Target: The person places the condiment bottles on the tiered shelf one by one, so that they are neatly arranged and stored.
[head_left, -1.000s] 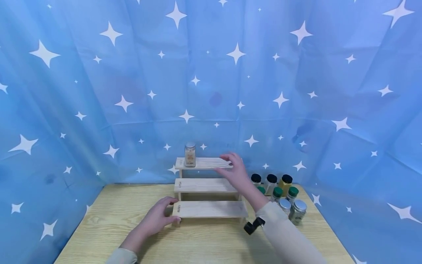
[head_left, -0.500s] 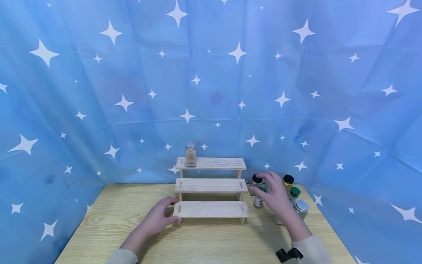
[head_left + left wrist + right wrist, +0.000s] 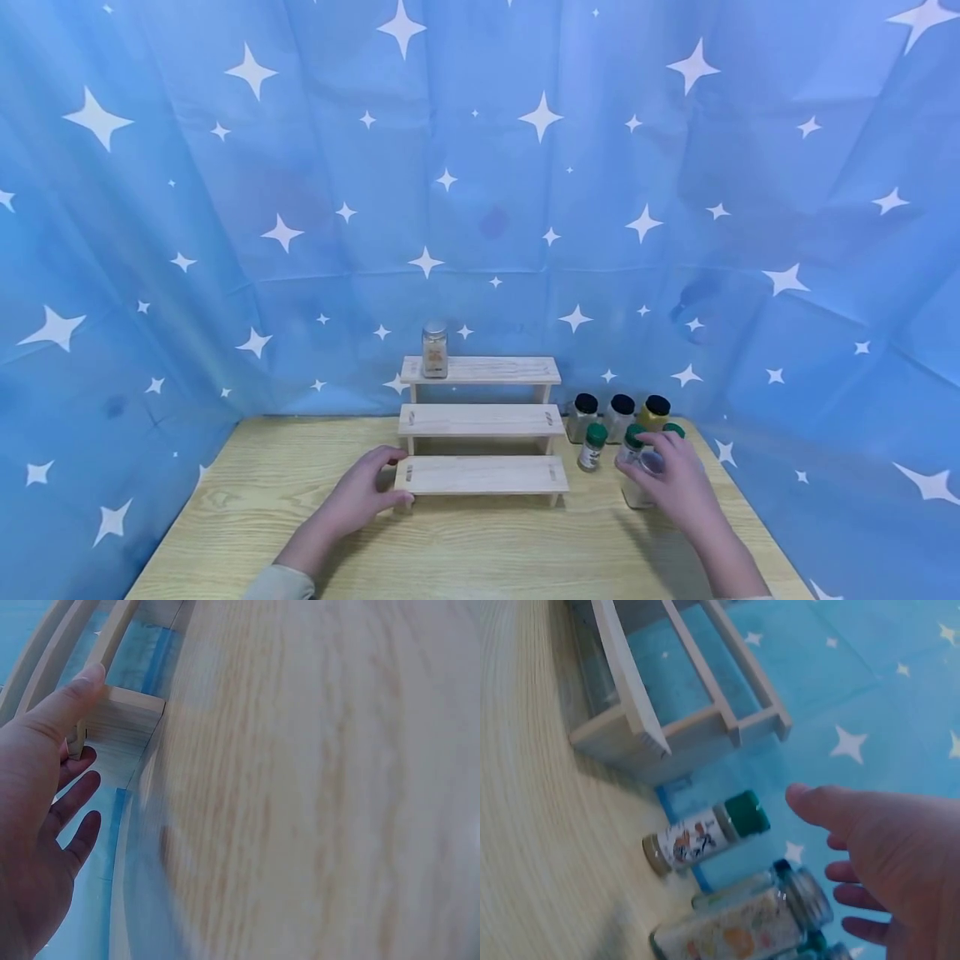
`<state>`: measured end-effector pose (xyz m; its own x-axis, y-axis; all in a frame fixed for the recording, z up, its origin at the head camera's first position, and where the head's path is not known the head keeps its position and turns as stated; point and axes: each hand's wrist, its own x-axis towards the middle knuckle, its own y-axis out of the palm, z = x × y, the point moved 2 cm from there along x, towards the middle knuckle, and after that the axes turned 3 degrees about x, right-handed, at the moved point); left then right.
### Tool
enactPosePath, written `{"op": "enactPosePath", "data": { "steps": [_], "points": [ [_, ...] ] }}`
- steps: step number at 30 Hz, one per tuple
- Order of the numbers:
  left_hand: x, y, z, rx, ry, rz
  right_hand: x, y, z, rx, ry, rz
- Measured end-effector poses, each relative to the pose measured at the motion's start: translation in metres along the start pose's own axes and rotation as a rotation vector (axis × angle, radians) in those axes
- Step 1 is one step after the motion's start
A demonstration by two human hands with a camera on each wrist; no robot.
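A three-tier wooden rack point(image 3: 480, 475) stands on the table. My left hand point(image 3: 360, 496) grips the left end of its lowest shelf, thumb at the front edge and fingers behind; the other fingers point(image 3: 84, 832) hang free. On the top shelf, at the left, stands a glass spice jar point(image 3: 434, 354) with a silver lid. My right hand point(image 3: 678, 483) hovers over the jars to the right of the rack, thumb and fingers spread apart. Nearest to it is a silver-lidded spice jar point(image 3: 735, 934), partly hidden by the hand in the head view.
Black-lidded jars point(image 3: 619, 417) form the back row right of the rack. In front of them are small green-capped shakers, one of them point(image 3: 592, 447) close to the rack. A blue star-patterned curtain point(image 3: 480, 167) hangs behind the wooden table point(image 3: 480, 550).
My right hand has moved from the top shelf rightward and down, across the jars to the front silver-lidded one. The left hand keeps its place on the rack.
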<state>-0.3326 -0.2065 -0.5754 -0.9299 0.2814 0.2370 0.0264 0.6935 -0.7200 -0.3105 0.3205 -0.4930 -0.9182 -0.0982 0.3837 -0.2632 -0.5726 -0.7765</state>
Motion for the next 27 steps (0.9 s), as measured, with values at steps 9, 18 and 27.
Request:
{"op": "enactPosePath", "data": {
  "steps": [9,18,27],
  "points": [
    [0.001,0.0,0.001,-0.001,-0.003,0.002,-0.01,0.0,-0.02,-0.138,-0.003,-0.022],
    [-0.001,0.001,0.002,-0.011,-0.007,0.014,-0.01,-0.001,-0.025,-0.164,0.019,-0.002],
    [-0.001,0.001,0.001,-0.01,-0.02,0.012,-0.01,0.002,-0.027,-0.119,-0.05,-0.08]
  ]
}}
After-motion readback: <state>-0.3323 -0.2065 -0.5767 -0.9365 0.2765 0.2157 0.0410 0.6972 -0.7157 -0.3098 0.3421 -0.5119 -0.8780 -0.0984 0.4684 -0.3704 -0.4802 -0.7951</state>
